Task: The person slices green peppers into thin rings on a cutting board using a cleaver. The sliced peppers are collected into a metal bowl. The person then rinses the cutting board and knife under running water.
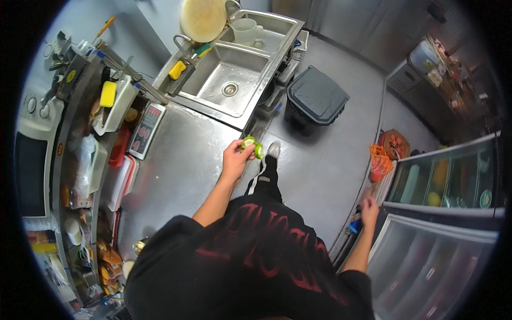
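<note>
My left hand point(235, 161) is closed around cut green pieces point(258, 150) with pale insides; the frame does not show whether they are lime or pepper. The hand is held up near the right edge of the steel worktop point(184, 160), above the floor by my foot. Out to the right, my right hand point(369, 212) hangs beside the glass-fronted fridge point(442, 184), apart from my body. Motion smears its fingers, so whether it holds anything is unclear.
Ahead stands a double steel sink point(234, 114) with a pale jug point(244, 32) in its far basin. A dark lidded bin point(316, 96) is on the floor to its right. A digital scale point(146, 130) and crowded shelves line the left. An orange bag point(380, 162) sits by the fridge.
</note>
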A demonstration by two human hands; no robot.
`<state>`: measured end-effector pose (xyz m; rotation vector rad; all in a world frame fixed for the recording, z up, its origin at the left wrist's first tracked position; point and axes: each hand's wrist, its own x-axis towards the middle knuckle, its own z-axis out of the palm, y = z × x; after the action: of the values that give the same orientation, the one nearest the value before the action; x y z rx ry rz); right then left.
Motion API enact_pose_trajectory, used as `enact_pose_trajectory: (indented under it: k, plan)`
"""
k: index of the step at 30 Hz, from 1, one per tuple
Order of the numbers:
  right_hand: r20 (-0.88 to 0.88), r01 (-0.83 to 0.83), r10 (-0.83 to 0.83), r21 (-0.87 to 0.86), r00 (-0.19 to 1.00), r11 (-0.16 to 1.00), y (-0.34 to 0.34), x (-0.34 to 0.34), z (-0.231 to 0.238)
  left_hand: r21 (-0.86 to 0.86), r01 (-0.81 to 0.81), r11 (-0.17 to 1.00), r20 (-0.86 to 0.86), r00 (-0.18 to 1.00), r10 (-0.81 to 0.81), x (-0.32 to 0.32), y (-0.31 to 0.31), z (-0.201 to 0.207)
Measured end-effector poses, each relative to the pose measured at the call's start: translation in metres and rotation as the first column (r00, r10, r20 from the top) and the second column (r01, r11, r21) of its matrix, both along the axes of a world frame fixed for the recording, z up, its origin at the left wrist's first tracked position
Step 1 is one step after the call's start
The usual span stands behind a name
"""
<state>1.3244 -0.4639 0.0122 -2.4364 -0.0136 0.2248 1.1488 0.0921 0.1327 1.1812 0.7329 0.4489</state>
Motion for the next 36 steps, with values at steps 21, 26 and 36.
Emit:
enact_pose_trajectory:
  k: [21,26,36]
  plan:
    - [-0.759,0.698,-0.416,0.07,0.501,0.712,0.026,0.156,-0.039,0.131,0.447,0.885,-0.634,0.724,-0.272,0.54,0.024,-0.305]
    - [-0.779,0.67,-0.372,0.083,0.506,0.737,-0.023,0.251,-0.059,-0.219,0.265,0.939,-0.569,0.747,-0.343,0.578,-0.001,-0.254]
    - [-0.799,0.251,0.102,0.303,0.592,0.919,-0.035,0.505,-0.117,-0.224,-0.483,0.846,-0.466,0.816,0.343,0.352,-0.072,-0.106]
